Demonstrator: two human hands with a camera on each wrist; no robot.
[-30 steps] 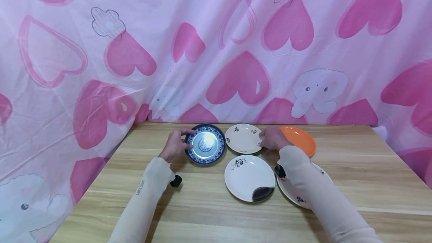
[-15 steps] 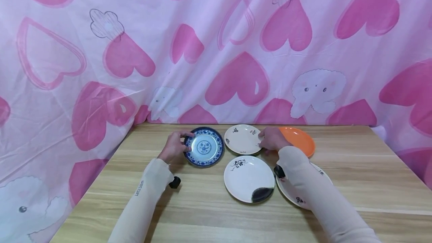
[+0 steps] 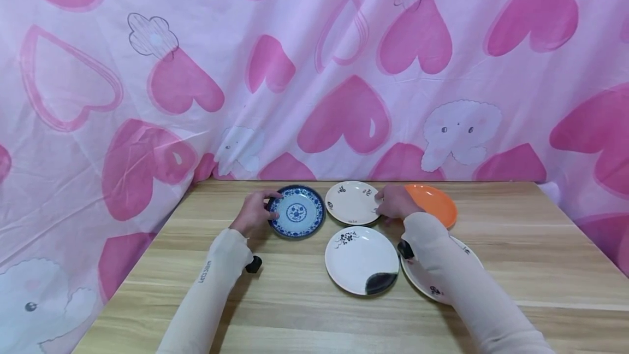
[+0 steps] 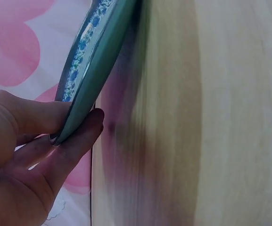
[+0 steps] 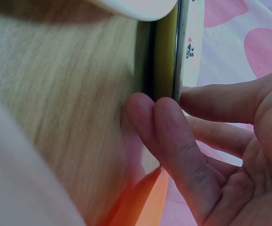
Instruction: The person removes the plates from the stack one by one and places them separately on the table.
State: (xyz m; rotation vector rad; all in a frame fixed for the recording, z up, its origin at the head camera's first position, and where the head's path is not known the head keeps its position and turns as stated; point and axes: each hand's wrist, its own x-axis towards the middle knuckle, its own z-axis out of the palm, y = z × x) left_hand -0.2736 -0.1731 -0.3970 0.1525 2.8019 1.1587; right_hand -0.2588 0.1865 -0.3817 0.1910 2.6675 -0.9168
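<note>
My left hand (image 3: 253, 212) pinches the left rim of a blue-and-white patterned plate (image 3: 297, 213) at the back left of the table. In the left wrist view, that plate's rim (image 4: 91, 61) is between thumb and fingers, its greenish underside tilted up off the wood. My right hand (image 3: 397, 201) pinches the right edge of a cream plate (image 3: 350, 204) with small dark motifs, beside the blue one. From the right wrist view, fingers (image 5: 173, 127) press the plate's underside near its rim; part of its face (image 5: 189, 61) shows beyond.
A white plate (image 3: 356, 258) with a dark patch lies in front of the cream plate. Another cream plate (image 3: 422, 280) is partly covered by the right forearm. Behind the right hand is an orange plate (image 3: 437, 206). A pink heart-patterned cloth (image 3: 344, 113) hangs behind the wooden table (image 3: 295, 310).
The blue plate has changed its tilt slightly and the bright glare on it has faded. The right hand and the other plates stay about where they were.
</note>
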